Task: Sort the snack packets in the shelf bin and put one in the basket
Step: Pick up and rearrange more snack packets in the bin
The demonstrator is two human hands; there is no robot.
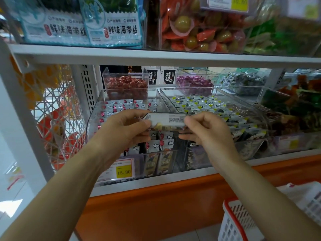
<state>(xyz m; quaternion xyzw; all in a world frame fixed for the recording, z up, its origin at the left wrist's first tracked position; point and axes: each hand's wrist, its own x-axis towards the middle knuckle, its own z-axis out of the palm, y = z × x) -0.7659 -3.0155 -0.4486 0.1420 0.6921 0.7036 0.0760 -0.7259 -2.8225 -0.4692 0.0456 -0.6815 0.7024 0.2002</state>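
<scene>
The left hand (128, 126) and right hand (206, 129) each keep a pinching grip on one end of a packet (166, 120) above the bin (94, 117), so moving it to the basket (232, 221) seems left to do.

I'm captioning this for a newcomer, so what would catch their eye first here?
The left hand and right hand meet mid-frame, each pinching one end of a small silver-white snack packet above the clear plastic shelf bin. A white plastic basket with a red rim stands at the lower right.
</scene>
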